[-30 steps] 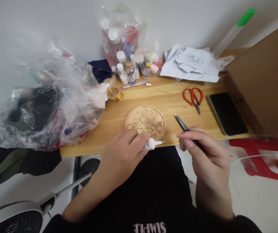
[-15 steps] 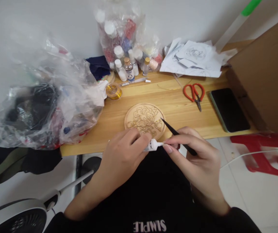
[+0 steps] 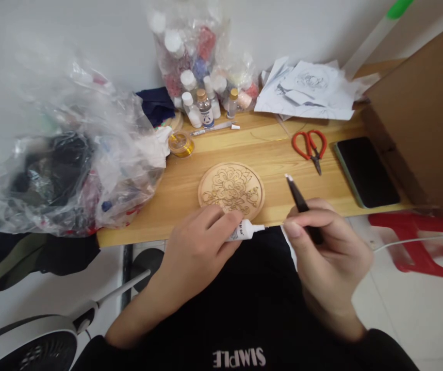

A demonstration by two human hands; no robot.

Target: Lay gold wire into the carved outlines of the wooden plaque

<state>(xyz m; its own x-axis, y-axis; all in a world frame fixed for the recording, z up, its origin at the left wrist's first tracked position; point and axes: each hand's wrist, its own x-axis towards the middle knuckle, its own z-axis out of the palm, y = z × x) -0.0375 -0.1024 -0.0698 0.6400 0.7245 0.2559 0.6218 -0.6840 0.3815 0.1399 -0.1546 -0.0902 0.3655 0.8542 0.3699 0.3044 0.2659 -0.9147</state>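
Note:
My left hand [image 3: 201,247] is closed around a white glue tube [image 3: 240,232], its pointed nozzle facing right past the table's front edge. The nozzle ends in a small dark tip. In my right hand [image 3: 327,247], black tweezers [image 3: 297,193] are gripped, their pale tips pointing up and to the left. Whether something small is also pinched by the right thumb and forefinger, I cannot tell. Just beyond my left hand lies a round wooden board [image 3: 231,185] with a flower outline in gold and dark lines; my fingers hide its lower edge.
Red-handled pliers [image 3: 310,147] and a phone [image 3: 367,172] lie right on the wooden table [image 3: 182,190]. A gold wire spool [image 3: 181,144], small bottles [image 3: 206,111] and papers [image 3: 306,90] sit behind. Plastic bags [image 3: 120,154] crowd the left; a cardboard box [image 3: 422,113] stands right.
My right hand has moved right, away from the tube's nozzle, carrying the tweezers, whose tips are now off the board. My left hand stays in place with the tube.

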